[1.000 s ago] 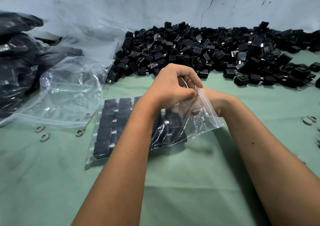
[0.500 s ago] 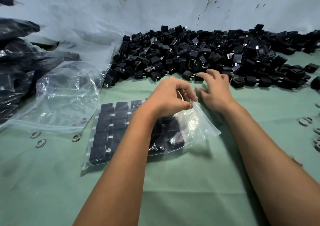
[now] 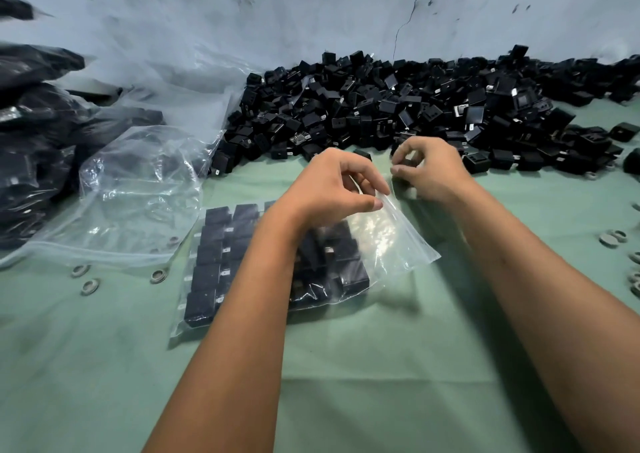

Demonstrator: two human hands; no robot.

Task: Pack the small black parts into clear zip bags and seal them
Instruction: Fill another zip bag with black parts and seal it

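Left hand [image 3: 325,189] pinches the open top edge of the clear zip bag [image 3: 391,241] between thumb and curled fingers, holding that corner lifted off the green surface [image 3: 346,376]. The bag lies flat otherwise, just in front of the person, with small black parts [image 3: 221,244] packed inside in neat rows; left forearm crosses over the middle of the bag and hides part of the rows. The right end of the bag holds no parts, plastic only, mouth not sealed. Right hand [image 3: 433,172] sits just beyond the bag mouth, at the near edge of the loose pile of black parts [image 3: 398,113], fingers curled with thumb and fingertips drawn together around something small and dark; can't tell for sure whether it's a gripped part or just one lying under the hand, view is blurred there. The pile runs along the far side of the surface against the pale wall [image 3: 311,12], from centre to the right edge. Left of the packed bag: a larger empty clear bag [image 3: 138,189], puffed up, zip strip toward the camera. Far left: a stack of filled dark bags [image 3: 31,140]. A few small grey rings [image 3: 90,284] lie on the surface near the empty bag, more rings at the right edge [image 3: 611,237].
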